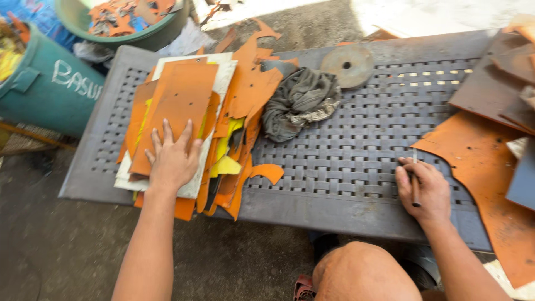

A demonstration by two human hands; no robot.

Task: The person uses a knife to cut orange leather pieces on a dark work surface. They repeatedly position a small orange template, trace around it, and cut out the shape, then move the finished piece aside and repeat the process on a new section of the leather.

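A grey rag (300,102) lies beside a metal disc (348,65), teal bin (47,89) at left

Grey plastic table (356,167) with woven-pattern top, set on rough dark concrete floor (67,251). Teal bin (50,89) stands off the table's far left corner, a green tub (139,33) of orange scraps just beyond it. Crumpled grey-green rag (298,100) and a round metal disc (347,66) lie near the table's far edge. Strong sunlight hits the ground beyond the far edge, upper right.
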